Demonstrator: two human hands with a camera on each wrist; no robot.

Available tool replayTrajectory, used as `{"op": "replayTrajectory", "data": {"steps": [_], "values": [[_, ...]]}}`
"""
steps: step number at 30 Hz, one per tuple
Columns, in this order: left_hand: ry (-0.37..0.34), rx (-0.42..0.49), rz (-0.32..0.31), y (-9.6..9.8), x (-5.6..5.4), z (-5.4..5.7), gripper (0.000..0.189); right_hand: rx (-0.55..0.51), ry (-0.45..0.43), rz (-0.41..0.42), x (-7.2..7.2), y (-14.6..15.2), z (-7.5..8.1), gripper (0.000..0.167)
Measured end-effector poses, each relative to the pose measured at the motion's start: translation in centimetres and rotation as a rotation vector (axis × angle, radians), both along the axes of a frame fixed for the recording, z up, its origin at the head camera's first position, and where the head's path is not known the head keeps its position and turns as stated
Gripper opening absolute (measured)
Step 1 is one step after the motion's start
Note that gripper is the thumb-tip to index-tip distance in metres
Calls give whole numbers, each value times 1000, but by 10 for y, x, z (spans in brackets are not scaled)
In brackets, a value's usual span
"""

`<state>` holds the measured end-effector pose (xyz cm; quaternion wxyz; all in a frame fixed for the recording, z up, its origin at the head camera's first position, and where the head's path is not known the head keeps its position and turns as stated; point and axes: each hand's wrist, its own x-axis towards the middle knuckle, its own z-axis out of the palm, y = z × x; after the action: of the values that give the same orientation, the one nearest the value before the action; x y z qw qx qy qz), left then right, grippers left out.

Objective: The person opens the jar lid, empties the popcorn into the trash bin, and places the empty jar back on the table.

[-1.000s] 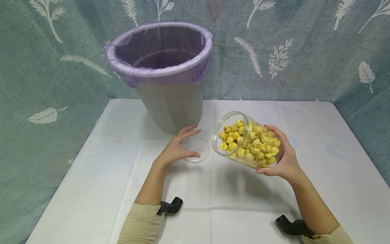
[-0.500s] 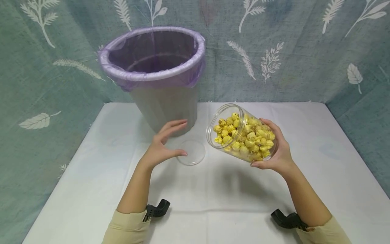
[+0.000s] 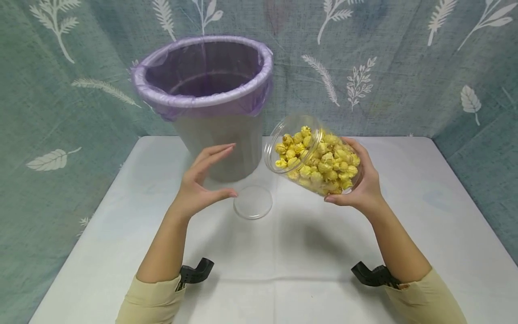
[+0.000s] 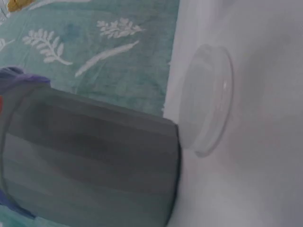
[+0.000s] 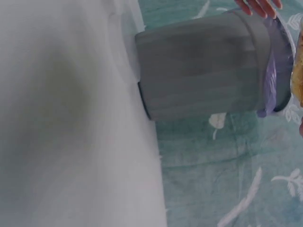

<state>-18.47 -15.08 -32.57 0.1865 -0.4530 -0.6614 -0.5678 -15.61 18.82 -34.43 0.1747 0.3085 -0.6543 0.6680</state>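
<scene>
In the head view my right hand (image 3: 363, 180) grips a clear plastic jar (image 3: 285, 167) around its base end. The jar is held above the table, tilted, its uncovered mouth toward the left. Yellow popcorn (image 3: 323, 162) fills much of it. My left hand (image 3: 200, 182) hovers over the table with fingers and thumb spread apart, holding nothing. Just right of its thumb a round clear lid (image 3: 253, 202) lies on the table; the left wrist view also shows this lid (image 4: 208, 101).
A grey trash bin (image 3: 226, 139) with a purple bag (image 3: 259, 96) folded over its rim stands at the back left, behind my left hand. White cloth covers the table (image 3: 251, 297). A green leaf-patterned curtain (image 3: 388, 40) hangs behind and at both sides.
My left hand has drawn away from the lid, leftward and up. The right hand has lifted the jar higher and a little to the left. The lid stays on the table.
</scene>
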Motion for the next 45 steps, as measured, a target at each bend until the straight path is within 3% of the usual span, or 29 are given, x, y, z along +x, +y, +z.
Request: {"op": "replayTrajectory", "data": {"steps": [4, 10, 13, 22, 27, 31, 35, 40, 45], "values": [[37, 35, -11, -3, 3, 15, 75, -7, 23, -14, -6, -5, 8, 106], [-9, 245, -163, -10, 4, 38, 74, -48, 7, -1, -14, -8, 23, 107], [-24, 304, -166, -18, 2, 49, 74, -62, -4, 1, -16, -8, 31, 107], [48, 394, 81, -40, -8, 78, 62, -90, -34, 6, -22, -8, 53, 105], [107, 309, 203, -47, -11, 92, 63, -98, -71, -1, -25, -12, 69, 100], [160, 201, 338, -51, -17, 95, 70, -112, -126, -19, -30, -18, 82, 99], [118, 105, 455, -59, -27, 94, 76, -110, -158, -40, -38, -25, 91, 100], [48, 26, 566, -66, -44, 92, 65, -92, -183, -63, -49, -33, 103, 96], [-29, 66, 637, -68, -56, 93, 57, -56, -240, -94, -57, -42, 117, 95]]}}
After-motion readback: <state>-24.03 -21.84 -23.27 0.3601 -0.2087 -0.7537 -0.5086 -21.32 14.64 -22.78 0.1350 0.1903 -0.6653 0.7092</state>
